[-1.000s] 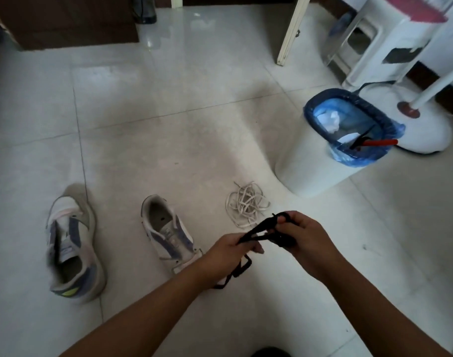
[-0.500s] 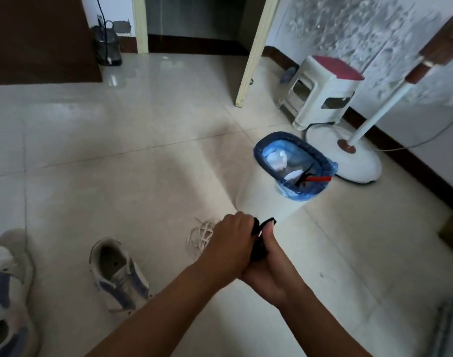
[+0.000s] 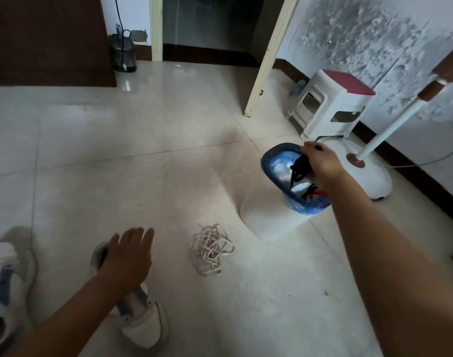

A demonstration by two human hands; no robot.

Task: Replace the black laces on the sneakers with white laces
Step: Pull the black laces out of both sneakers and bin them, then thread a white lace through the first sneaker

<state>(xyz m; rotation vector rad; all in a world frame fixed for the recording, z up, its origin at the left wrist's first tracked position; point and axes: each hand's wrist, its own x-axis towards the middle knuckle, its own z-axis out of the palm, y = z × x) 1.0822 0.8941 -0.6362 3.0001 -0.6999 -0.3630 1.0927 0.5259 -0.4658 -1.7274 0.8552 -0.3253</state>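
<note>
Glossy beige tiled floor (image 3: 168, 155) carries, from the left, one white-and-blue lace-up sneaker (image 3: 6, 284) at the frame edge and a second white-and-blue sneaker (image 3: 143, 323), no lace visible on either, the left hand (image 3: 129, 256) hovering above the second with fingers straight and loosely spread, holding nothing. Next comes a tangled heap of flat white laces (image 3: 211, 249) lying loose on the tiles, well apart from both shoes. Farthest right, the right hand (image 3: 320, 163) pinches a bundle of black laces (image 3: 301, 167) over the blue-lined white waste bin (image 3: 271, 171); judged step: discarding the old laces, after which a white lace needs picking up and threading through the eyelets.
</note>
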